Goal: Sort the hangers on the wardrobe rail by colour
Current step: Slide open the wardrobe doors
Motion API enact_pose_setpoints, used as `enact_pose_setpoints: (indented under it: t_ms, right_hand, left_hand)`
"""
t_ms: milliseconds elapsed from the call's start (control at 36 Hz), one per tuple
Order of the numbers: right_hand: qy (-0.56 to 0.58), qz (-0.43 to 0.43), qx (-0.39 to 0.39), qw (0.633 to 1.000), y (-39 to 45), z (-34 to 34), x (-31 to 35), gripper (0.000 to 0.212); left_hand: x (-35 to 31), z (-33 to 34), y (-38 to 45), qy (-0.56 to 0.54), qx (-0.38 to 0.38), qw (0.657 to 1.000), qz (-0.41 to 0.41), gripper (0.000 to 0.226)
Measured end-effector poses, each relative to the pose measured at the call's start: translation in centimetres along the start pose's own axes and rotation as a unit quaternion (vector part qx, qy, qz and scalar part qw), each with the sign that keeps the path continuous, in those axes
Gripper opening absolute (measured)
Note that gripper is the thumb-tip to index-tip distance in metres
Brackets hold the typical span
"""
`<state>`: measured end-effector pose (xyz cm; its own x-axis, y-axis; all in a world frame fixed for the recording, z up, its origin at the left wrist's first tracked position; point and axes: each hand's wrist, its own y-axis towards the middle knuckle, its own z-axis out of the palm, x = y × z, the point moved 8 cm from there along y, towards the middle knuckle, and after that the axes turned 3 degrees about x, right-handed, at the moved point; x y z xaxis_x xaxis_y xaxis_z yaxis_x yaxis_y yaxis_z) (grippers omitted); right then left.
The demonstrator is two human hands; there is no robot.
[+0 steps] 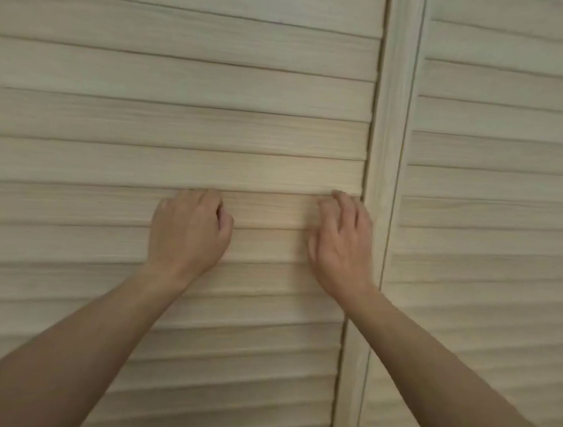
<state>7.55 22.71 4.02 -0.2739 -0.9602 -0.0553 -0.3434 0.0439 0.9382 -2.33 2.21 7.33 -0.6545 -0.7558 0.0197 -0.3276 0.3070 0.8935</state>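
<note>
The fingers of the left hand (pixel 187 230) curl inward against the pale wooden louvred wardrobe door (pixel 172 123), with the knuckles uppermost and the fingertips tucked at the lower edge of one horizontal slat; whether they hook under that slat or only press on it cannot be determined. The thumb lies folded at the right side of the hand. The fingers of the right hand (pixel 342 243) are bent, and their tips rest on the lower edge of the next slat up, just beside the vertical frame strip (pixel 390 120) of the same pale wood; a firm grasp cannot be confirmed here either. Both hands are on the left-hand door, near each other but apart, with the right hand slightly higher. Both forearms are bare and rise from the lower corners of the view. The door consists of wide, overlapping horizontal slats with a light grain. The frame strip runs top to bottom, and a thin dark seam separates it from a second louvred door (pixel 505 159) of matching wood to the right. Both doors appear closed. The hangers and the wardrobe rail are not in sight; only the door fronts are visible beyond the fingers.
</note>
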Motion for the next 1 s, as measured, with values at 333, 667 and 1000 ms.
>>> enact_pose_setpoints:
  t_ms: [333,667,1000]
  right_hand:
    - [0.080,0.310,0.032,0.947,-4.3,2.4,-12.7,0.027]
    - [0.088,0.243,0.168,0.951,-2.9,3.0,-13.0,0.031]
    - [0.190,0.170,0.314,0.914,-1.0,4.6,-5.8,0.028]
  left_hand:
    - [-3.1,4.4,-3.5,0.069,0.065,0.988,0.122,0.016]
    - [-8.4,6.8,-3.8,-0.022,0.109,0.986,0.127,0.022]
    - [-11.7,8.7,-4.7,-0.132,0.131,0.983,0.008,0.048]
